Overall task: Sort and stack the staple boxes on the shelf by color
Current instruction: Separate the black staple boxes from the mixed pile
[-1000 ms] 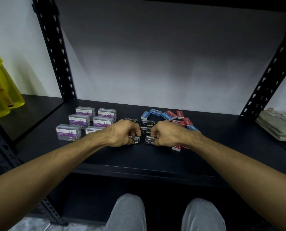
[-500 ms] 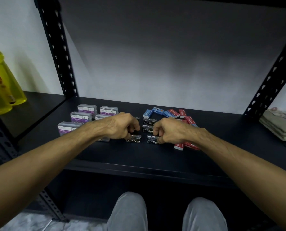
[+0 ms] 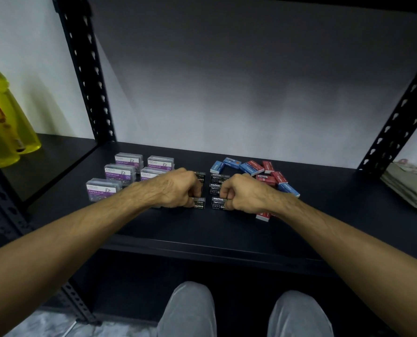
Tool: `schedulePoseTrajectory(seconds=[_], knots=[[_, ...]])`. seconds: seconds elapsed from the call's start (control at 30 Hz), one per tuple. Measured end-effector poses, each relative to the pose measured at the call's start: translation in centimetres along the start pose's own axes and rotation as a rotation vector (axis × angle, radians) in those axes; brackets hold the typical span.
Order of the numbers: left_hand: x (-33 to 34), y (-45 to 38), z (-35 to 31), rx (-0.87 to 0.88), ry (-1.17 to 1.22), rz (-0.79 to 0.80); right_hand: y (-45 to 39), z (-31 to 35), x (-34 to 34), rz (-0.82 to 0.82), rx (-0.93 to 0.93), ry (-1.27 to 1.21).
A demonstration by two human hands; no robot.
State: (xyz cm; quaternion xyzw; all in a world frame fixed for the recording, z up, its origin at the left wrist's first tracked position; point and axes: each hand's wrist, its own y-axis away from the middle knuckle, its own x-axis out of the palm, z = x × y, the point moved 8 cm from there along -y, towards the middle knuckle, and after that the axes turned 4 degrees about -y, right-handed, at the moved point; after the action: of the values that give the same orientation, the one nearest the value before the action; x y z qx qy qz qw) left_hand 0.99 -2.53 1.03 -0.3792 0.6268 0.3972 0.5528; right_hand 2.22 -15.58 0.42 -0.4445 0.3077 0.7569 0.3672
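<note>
Black shelf (image 3: 227, 229) at centre frame: left hand (image 3: 178, 188) and right hand (image 3: 245, 193), fingers curled, each pinch a black staple box (image 3: 199, 203), long axes sideways, just apart.

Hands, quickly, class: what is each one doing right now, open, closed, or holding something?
Left hand: fingers curled, gripping a black staple box.
Right hand: fingers curled, gripping another black box.

head view, looking down, near shelf (image 3: 202, 229)
</note>
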Motion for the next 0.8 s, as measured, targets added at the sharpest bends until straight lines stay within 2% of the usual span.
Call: schedulePoseTrajectory(seconds=[0.8], knots=[[0.2,-0.6,1.8,-0.051,-0.032,0.010,-0.5,0.7,0.2,-0.048,-0.045,-0.002]])
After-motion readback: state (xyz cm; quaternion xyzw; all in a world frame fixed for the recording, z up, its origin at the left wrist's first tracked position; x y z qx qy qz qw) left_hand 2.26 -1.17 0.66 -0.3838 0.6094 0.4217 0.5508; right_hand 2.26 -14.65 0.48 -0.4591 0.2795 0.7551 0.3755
